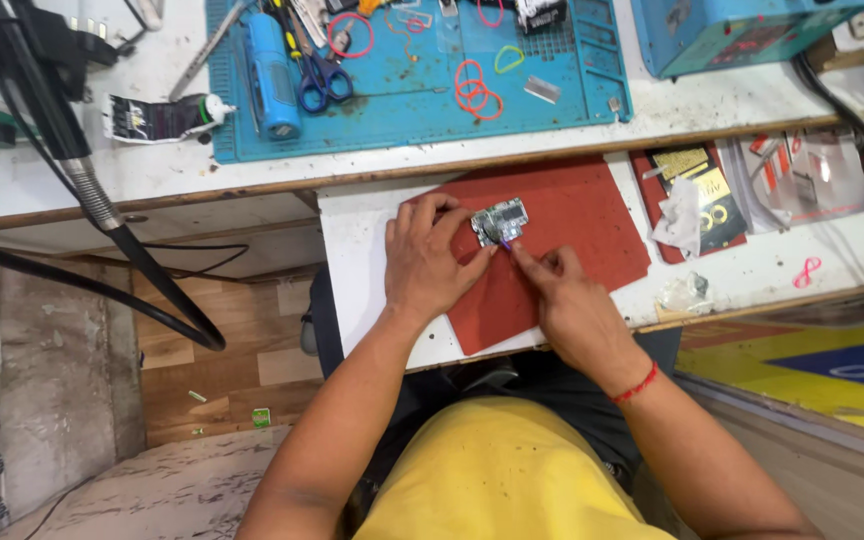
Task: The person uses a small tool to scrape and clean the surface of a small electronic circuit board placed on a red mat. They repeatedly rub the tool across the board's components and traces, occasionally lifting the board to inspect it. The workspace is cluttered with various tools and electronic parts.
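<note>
A small circuit board (501,220) lies on a red mat (582,225) on a white pull-out shelf (352,260). My left hand (430,255) rests on the mat and pinches the board's left edge with its fingertips. My right hand (567,300) holds a thin purple-tipped tool (505,243) whose point touches the lower edge of the board. A red thread band circles my right wrist.
A blue work mat (392,100) on the bench above holds scissors (320,75), a blue cylinder (272,75) and several rubber bands. A black hose (102,210) hangs at left. Crumpled tissue (679,215) and packets (802,175) lie at right.
</note>
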